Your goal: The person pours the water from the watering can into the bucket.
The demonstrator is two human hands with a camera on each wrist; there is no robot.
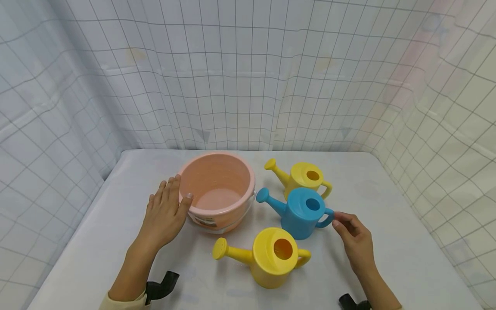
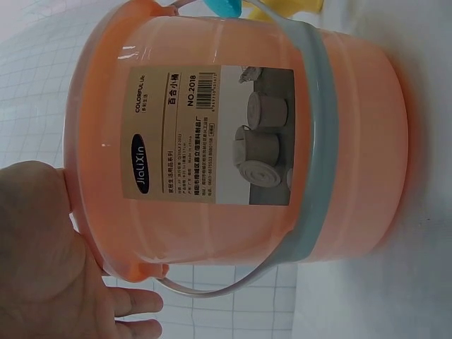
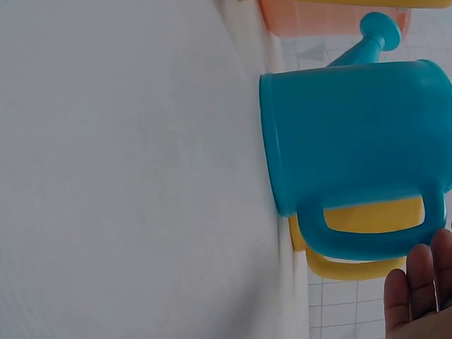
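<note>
A pink bucket stands upright, with a label and a pale band on its side in the left wrist view. My left hand rests on its left rim, fingers straight and thumb at the near edge. To the right of the bucket stands a blue watering can, its spout toward the bucket. My right hand is at the outer end of its handle; the fingertips touch or nearly touch it, not wrapped round. One yellow watering can stands nearer, another yellow watering can just behind the blue one.
All of these stand on a table with a white cover. Grid-patterned white curtains hang behind it and along both sides. A black strap end sticks out by the left wrist, and a black piece by the right.
</note>
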